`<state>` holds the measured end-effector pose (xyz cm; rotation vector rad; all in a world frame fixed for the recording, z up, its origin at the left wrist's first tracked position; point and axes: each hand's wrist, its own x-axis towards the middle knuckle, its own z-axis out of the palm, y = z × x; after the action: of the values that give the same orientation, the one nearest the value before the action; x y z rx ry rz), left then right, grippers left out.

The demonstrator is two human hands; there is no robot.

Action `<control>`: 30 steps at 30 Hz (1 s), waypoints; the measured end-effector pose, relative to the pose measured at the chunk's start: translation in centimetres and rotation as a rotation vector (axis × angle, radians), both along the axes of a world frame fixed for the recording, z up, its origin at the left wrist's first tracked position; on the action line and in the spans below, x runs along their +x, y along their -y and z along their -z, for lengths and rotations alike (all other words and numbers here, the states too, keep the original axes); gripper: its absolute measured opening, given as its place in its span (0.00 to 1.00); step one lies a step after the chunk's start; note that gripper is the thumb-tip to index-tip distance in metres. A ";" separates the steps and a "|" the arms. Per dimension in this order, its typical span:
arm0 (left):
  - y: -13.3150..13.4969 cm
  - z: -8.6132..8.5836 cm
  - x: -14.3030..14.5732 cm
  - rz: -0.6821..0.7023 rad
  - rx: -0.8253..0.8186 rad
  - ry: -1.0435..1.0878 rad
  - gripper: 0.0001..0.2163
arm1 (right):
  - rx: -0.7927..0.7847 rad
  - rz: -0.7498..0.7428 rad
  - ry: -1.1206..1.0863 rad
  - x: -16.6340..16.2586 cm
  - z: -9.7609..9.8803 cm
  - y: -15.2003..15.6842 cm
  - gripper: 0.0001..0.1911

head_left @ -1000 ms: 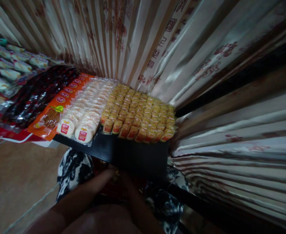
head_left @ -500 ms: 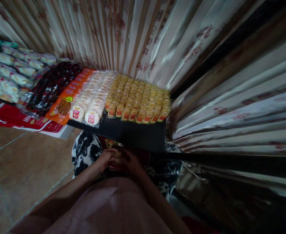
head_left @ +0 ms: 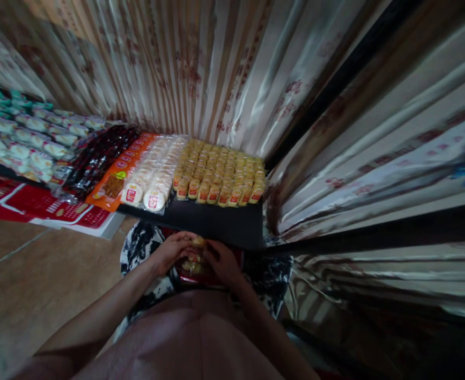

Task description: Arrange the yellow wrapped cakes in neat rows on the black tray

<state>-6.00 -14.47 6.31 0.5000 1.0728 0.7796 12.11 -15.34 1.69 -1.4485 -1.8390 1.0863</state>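
Observation:
My left hand (head_left: pixel 171 253) and my right hand (head_left: pixel 224 263) meet just below the front edge of a black shelf (head_left: pixel 216 224). Both are closed on a small stack of yellow packaged pastries (head_left: pixel 196 252), held over a red container (head_left: pixel 200 277) that rests on black-and-white patterned fabric (head_left: pixel 141 248). On the shelf above lie several rows of the same yellow pastries (head_left: pixel 220 174), and to their left rows of round white cakes (head_left: pixel 151 177) in clear wrappers.
Left of the cakes lie orange snack packets (head_left: pixel 115 174), dark red packets (head_left: pixel 93 161) and green-and-white packets (head_left: pixel 22 142). Striped curtains (head_left: pixel 224 68) close in behind and to the right. A red-and-white box (head_left: pixel 50 211) juts out over the tiled floor (head_left: pixel 38 274).
My view has tilted down and my hands have come into sight. They have lifted a small stack of yellow pastries a little higher from the red container.

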 end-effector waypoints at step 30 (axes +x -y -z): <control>-6.7 -1.7 7.5 0.054 0.413 -0.205 0.13 | -0.697 0.289 -0.908 2.7 -3.6 -4.2 0.16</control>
<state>1.49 -7.77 8.04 0.9725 1.0829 0.9216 14.79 -11.10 5.26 -1.1615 -0.6166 1.9069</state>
